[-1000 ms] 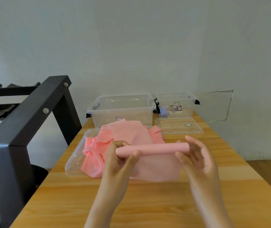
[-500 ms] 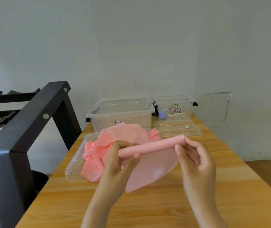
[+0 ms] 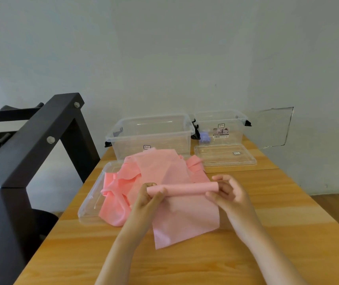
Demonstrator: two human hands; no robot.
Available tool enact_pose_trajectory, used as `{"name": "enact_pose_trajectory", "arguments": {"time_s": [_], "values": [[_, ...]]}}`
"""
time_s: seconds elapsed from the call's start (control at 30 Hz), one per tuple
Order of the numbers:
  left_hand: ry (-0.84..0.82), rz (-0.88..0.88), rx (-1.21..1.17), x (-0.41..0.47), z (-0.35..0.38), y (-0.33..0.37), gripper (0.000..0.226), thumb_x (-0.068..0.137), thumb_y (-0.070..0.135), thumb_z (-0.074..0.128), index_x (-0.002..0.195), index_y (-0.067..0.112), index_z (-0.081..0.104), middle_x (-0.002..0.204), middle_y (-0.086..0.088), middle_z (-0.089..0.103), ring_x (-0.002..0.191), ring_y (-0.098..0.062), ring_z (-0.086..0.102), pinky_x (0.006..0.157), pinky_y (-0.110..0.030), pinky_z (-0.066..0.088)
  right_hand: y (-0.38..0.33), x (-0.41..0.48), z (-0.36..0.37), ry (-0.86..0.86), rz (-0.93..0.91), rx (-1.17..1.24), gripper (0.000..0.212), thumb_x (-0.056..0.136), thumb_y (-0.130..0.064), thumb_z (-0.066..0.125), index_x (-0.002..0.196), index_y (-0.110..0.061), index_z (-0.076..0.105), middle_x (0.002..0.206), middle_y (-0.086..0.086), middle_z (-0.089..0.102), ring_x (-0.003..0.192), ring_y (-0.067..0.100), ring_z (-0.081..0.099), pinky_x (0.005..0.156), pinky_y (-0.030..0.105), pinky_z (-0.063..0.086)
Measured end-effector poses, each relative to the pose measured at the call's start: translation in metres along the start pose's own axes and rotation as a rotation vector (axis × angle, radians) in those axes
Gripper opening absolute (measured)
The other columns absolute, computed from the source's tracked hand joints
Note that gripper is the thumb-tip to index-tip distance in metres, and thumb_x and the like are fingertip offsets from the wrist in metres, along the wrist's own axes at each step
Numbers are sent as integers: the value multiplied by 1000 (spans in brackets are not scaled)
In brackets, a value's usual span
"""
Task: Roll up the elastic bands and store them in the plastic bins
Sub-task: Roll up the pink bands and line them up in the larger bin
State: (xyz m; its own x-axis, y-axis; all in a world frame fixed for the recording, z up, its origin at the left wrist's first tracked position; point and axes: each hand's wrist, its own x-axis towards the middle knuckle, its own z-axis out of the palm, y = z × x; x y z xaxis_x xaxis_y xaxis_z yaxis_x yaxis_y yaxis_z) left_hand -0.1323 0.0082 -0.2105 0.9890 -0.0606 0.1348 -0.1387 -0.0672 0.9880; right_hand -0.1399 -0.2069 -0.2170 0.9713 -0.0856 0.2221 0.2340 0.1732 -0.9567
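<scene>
pink band half rolled, one end in each hand

i hold the rolled part of a pink elastic band [image 3: 185, 189] level above the wooden table [image 3: 288, 233]. my left hand [image 3: 148, 199] grips its nine o'clock end, fingers curled over the top and thumb pressed on the front. my right hand [image 3: 231, 197] holds the three o'clock end, fingers bent round it and thumb underneath. the unrolled tail [image 3: 185, 221] hangs from the roll toward six o'clock and reaches the table between my forearms.

at eleven o'clock from the roll a heap of more pink bands [image 3: 154, 173] lies on a clear lid [image 3: 90, 204] and spills over its right side. behind the heap, at twelve o'clock, stands the large clear bin [image 3: 150, 136], uncovered. at one o'clock stands a smaller clear bin [image 3: 222, 128] with something small and purple [image 3: 204, 136] low by its left wall. a second lid [image 3: 224, 159] lies flat on the table just in front of that bin. a black metal frame [image 3: 30, 151] stands off the table's edge at nine o'clock.
</scene>
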Motion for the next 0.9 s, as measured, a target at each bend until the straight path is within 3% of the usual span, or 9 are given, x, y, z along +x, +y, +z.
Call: {"name": "enact_pose_trajectory", "arguments": {"time_s": [0.1,0.17,0.23,0.33,0.47,0.57,0.8,0.9], "values": [[-1,-32,12,7,-1,-12,17,95,23,57,98,7,52,81,0,55,63,1,55,51,-13,40,11,7,-5,-28,65,-29,54,57,-30,84,103,-12,63,92,1,71,85,8,67,67,15,51],[4,-39,-38,11,-4,-17,24,91,25,67,93,7,51,76,-1,56,63,-6,55,50,-16,40,19,12,-6,-32,99,-44,50,53,-36,82,97,-17,67,92,0,70,87,9,66,70,18,51],[-11,-32,-29,14,-7,-19,31,83,29,74,89,8,52,72,-3,59,62,-13,55,48,-21,40,26,16,-9,-33,125,-14,39,55,-32,83,90,-23,69,93,1,69,90,13,65,77,24,49],[1,1,53,17,-10,-24,18,87,25,68,89,10,57,69,-2,61,62,-15,54,48,-23,38,32,19,-12,-26,165,85,43,51,-30,85,90,-22,69,97,6,66,89,18,64,75,28,48],[-57,73,201,15,-5,-33,12,94,24,58,100,15,63,89,7,63,77,1,55,64,-13,41,36,19,-13,-22,190,163,37,54,-12,87,86,-20,70,100,8,63,91,21,62,75,28,50],[-103,81,263,13,0,-38,12,93,22,61,97,11,59,82,9,56,69,4,50,62,-12,39,38,18,-13,2,199,192,31,61,-2,81,86,-18,70,99,8,65,90,21,62,76,29,49],[-12,-63,46,11,0,-35,32,93,36,57,81,7,59,75,0,59,71,-9,57,61,-19,42,40,11,-10,-37,200,97,43,63,-14,81,104,-16,67,99,-2,72,88,13,66,66,22,51],[-44,-61,55,10,-1,-35,59,89,54,58,82,-4,52,75,-5,55,72,-15,54,66,-29,40,40,12,-10,-17,167,98,42,60,-14,85,99,-17,68,95,-3,72,88,12,66,71,21,52]]}}
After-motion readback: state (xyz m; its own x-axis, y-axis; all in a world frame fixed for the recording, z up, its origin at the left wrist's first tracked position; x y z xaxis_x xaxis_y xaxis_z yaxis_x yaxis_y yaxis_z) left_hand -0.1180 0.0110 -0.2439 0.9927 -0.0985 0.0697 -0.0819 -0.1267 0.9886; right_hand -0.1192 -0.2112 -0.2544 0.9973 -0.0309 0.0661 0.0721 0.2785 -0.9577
